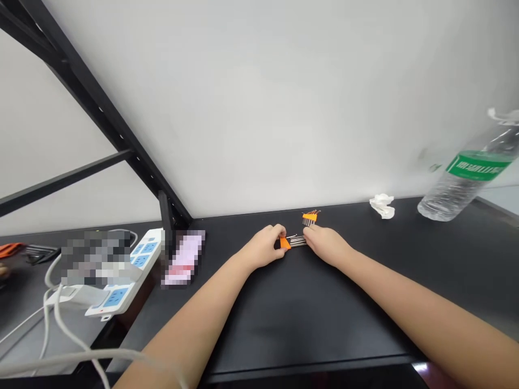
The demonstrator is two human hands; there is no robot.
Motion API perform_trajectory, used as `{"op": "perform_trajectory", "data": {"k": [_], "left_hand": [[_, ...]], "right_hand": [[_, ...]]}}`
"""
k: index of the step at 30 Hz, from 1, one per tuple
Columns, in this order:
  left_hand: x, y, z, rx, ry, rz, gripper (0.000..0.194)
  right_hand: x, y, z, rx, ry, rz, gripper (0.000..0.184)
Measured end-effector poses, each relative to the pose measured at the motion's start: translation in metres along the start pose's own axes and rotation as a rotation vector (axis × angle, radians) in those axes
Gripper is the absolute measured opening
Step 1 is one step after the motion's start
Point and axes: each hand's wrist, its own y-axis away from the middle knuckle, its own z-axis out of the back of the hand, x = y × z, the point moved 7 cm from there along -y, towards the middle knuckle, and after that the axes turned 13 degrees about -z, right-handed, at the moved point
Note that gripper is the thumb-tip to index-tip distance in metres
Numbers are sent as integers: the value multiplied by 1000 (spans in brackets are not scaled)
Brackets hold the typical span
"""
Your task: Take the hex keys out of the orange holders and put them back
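Observation:
My left hand (267, 246) is closed on an orange holder (285, 243) in the middle of the black table. Several thin silver hex keys (298, 241) run sideways from this holder towards my right hand (324, 243). The fingers of my right hand are closed at the far ends of those keys, hiding the tips. Just behind the right hand stands a second orange holder (310, 217), with several thin keys through it and their bent ends at the top.
A crumpled white tissue (382, 206) and a large clear bottle with a green label (478, 166) are at the back right. On the left are a white power strip (133, 270), cables (60, 319), a blurred pink item (186, 256) and a black metal frame (101, 105).

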Motion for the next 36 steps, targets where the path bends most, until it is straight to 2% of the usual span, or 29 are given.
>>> {"op": "perform_trajectory", "data": {"k": [4,10,14,19,23,29,36], "left_hand": [[4,0,0,-5,-22,-6,32],[13,0,0,-63,-72,6,36],[14,0,1,-70,-85,1,34],[16,-1,-1,-56,-100,-8,34],[16,-2,-1,-60,-113,-17,32],[18,-1,0,-47,-108,18,33],[18,-2,-2,-54,-87,3,33]], "right_hand": [[-6,1,3,-4,-35,-36,19],[6,9,18,8,-58,27,19],[-4,6,26,-13,-86,-42,20],[-19,-5,15,19,-253,-77,26],[-24,-15,3,95,-347,-80,28],[-29,-15,8,144,-397,-101,25],[-31,-13,6,181,-431,-116,13]]}}
